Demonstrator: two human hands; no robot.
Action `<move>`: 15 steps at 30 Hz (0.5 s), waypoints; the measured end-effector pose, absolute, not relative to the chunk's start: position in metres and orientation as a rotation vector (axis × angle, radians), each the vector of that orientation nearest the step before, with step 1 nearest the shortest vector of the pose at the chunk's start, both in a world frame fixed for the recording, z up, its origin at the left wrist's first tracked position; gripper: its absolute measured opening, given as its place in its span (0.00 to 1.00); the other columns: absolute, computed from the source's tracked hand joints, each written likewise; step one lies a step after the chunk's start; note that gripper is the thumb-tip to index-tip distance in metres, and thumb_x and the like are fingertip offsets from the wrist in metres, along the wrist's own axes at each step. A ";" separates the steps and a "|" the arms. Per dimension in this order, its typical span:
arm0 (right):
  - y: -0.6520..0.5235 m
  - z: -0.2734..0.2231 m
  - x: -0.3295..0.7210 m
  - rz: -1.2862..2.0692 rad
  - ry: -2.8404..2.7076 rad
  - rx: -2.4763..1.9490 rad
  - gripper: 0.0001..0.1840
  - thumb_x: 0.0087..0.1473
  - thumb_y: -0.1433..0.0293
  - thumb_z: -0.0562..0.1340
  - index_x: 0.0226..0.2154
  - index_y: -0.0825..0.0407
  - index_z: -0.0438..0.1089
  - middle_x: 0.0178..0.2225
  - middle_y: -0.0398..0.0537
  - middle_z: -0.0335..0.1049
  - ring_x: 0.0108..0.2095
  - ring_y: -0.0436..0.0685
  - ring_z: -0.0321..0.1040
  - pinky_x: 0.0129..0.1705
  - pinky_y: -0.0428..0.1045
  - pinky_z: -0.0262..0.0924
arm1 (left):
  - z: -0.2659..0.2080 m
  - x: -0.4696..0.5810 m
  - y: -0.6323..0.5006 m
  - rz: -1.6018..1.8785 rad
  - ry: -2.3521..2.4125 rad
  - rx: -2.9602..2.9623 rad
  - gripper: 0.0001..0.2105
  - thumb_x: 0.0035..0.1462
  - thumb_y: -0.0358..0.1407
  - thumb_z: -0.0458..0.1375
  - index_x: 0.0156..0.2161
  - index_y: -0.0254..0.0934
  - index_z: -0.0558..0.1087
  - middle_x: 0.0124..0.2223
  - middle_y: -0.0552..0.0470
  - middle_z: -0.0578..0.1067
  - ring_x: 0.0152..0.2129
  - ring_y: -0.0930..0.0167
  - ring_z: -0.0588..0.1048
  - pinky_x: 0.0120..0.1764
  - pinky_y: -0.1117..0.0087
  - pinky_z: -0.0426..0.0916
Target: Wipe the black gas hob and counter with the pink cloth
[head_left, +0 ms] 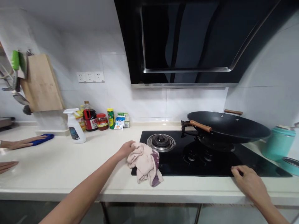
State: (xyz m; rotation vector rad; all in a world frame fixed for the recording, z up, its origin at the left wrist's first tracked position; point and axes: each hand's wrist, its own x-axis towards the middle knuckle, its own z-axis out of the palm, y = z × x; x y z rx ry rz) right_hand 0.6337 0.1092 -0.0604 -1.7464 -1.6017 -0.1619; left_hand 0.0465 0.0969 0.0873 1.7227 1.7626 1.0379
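My left hand is closed on the upper left edge of a crumpled pale pink cloth with a purple patch. That cloth lies over the left front corner of the black glass gas stove and partly on the white countertop. Loosely curled, my right hand rests at the stove's front edge on the right, with nothing visible in its fingers. Two control knobs and the bare left burner sit between my hands. A large black wok with wooden handles stands on the right burner.
Another person's hand presses a blue cloth on the counter at far left. Along the wall stand a white spray bottle, a sauce bottle, a red-lidded jar and seasoning packets. A turquoise container is right; a range hood overhangs.
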 end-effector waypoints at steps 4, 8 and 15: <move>0.107 -0.059 0.634 -0.159 -1.613 -1.742 0.24 0.55 0.52 0.52 0.29 0.50 0.76 0.40 0.55 0.78 0.44 0.67 0.71 0.48 0.58 0.63 | 0.079 0.053 0.089 1.057 1.894 1.861 0.32 0.55 0.50 0.56 0.63 0.39 0.65 0.67 0.38 0.63 0.66 0.53 0.58 0.65 0.48 0.56; 0.106 -0.058 0.637 -0.123 -1.644 -1.733 0.23 0.56 0.53 0.52 0.29 0.50 0.76 0.41 0.58 0.78 0.45 0.69 0.71 0.49 0.60 0.63 | 0.049 0.099 0.066 0.675 1.896 2.071 0.37 0.47 0.61 0.63 0.61 0.51 0.68 0.73 0.44 0.53 0.69 0.43 0.46 0.64 0.33 0.47; 0.098 -0.055 0.633 -0.166 -1.655 -1.686 0.22 0.53 0.53 0.53 0.29 0.50 0.74 0.38 0.59 0.78 0.43 0.70 0.73 0.51 0.62 0.63 | 0.036 0.096 0.096 0.618 2.070 2.241 0.22 0.53 0.42 0.62 0.54 0.47 0.73 0.65 0.46 0.63 0.61 0.55 0.64 0.62 0.54 0.60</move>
